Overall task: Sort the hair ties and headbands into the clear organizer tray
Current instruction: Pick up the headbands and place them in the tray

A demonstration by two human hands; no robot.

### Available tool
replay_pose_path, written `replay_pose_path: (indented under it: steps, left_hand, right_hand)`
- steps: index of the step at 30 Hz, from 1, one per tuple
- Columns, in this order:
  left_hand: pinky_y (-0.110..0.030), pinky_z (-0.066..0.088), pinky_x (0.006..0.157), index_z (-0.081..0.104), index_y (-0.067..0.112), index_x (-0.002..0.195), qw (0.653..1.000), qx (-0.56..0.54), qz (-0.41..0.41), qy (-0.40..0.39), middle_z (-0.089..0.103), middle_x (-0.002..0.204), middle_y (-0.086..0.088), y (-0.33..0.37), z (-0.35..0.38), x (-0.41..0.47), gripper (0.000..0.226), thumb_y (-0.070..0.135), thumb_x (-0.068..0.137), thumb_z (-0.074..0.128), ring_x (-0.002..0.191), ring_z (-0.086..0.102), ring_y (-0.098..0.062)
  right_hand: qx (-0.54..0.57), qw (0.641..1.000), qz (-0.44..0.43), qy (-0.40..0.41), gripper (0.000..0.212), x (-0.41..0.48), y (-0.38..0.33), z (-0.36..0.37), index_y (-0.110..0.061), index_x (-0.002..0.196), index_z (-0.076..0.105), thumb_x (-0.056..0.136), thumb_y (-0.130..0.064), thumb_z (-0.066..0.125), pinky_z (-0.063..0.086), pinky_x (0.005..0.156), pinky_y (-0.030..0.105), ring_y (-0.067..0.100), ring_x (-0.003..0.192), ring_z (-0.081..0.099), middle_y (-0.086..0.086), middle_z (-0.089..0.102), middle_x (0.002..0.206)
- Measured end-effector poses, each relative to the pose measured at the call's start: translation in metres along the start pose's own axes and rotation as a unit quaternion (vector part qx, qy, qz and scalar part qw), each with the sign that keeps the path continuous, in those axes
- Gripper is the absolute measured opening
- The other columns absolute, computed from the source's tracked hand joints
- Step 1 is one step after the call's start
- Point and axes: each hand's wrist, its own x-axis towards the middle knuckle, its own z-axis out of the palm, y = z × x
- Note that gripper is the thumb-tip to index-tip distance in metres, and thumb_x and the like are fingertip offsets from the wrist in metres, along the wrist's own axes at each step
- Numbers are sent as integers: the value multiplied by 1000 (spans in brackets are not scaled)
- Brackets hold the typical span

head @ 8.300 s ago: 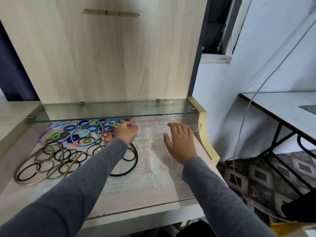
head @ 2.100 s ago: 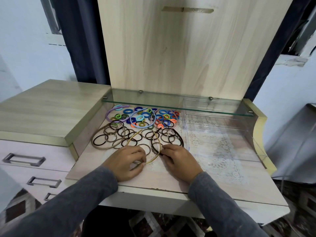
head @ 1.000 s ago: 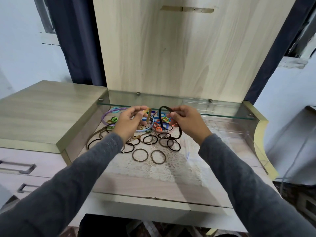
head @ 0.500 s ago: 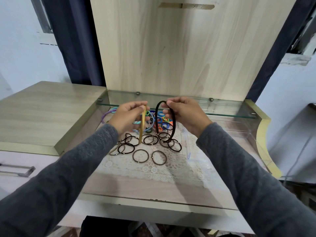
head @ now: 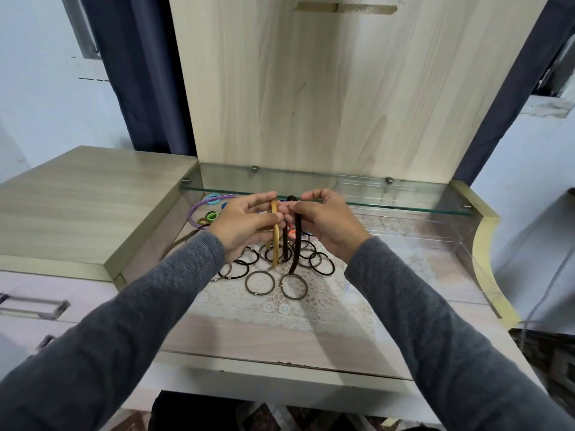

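Note:
My left hand pinches a mustard-yellow headband at its top, held upright above the desk. Right beside it my right hand pinches a dark brown headband the same way; the two bands hang almost touching. Below them several black and brown hair ties lie on a lace mat. A purple headband and small colourful hair ties lie at the back left, partly hidden by my hands. The clear organizer tray stands at the right under the glass shelf.
A glass shelf spans the alcove just above my hands. A tall wooden panel rises behind it. A raised wooden cabinet top is to the left, with drawer handles below. The desk's front edge runs near my elbows.
Both hands lifted the two headbands off the pile and have brought them closer together, now hanging side by side. The view has shifted slightly.

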Motion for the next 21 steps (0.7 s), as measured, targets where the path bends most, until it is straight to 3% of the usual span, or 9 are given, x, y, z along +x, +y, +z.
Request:
replay_pose_path:
  steps: [6, 9, 12, 17, 19, 21]
  left_hand:
    - [-37, 60, 75, 50, 5, 134, 1000, -14, -12, -17, 66, 121, -13, 3, -3, 1, 48, -10, 89, 57, 102, 66, -28]
    - [-31, 60, 65, 50, 5, 134, 999, -16, -17, -35, 66, 121, -12, 4, -3, 0, 47, -9, 89, 56, 91, 69, -21]
    - [-31, 60, 66, 49, 5, 134, 999, -23, -23, -43, 65, 124, -11, 5, -2, 0, 48, -10, 89, 55, 83, 70, -18]
    - [-30, 60, 65, 50, 6, 132, 998, -24, -26, -49, 62, 127, -14, 7, -1, 0, 46, -9, 89, 56, 78, 70, -16]
    - [-33, 61, 72, 52, 8, 130, 998, -20, -25, -48, 60, 130, -14, 5, -1, 1, 44, -7, 89, 57, 86, 71, -19]
    - [-37, 57, 83, 52, 9, 130, 998, -11, -26, -48, 58, 134, -14, 4, -2, 2, 45, -5, 89, 58, 109, 65, -28]
  right_hand:
    - [-30, 1000, 2, -5, 22, -2, -1, -1, -8, 98, 40, 91, 8, 54, 57, 61, 25, 18, 67, 68, 22, 68, 94]
    - [-32, 999, 1, -9, 23, -2, -1, 2, -7, 102, 39, 91, 7, 54, 56, 57, 24, 16, 61, 68, 20, 66, 89]
    - [-30, 999, 1, -15, 24, -2, -2, 4, -8, 100, 37, 91, 9, 53, 54, 52, 22, 13, 54, 66, 22, 62, 94]
    - [-91, 996, 7, -19, 22, -1, -1, 5, -9, 96, 40, 90, 2, 58, 55, 71, 35, 19, 63, 61, 24, 58, 103]
    - [-101, 995, 8, -18, 22, 0, 0, 6, -10, 97, 41, 90, 1, 59, 55, 75, 36, 20, 69, 60, 24, 57, 105]
    - [-95, 995, 8, -22, 22, 0, 0, 6, -10, 97, 41, 90, 1, 59, 56, 76, 35, 21, 74, 61, 23, 58, 104]
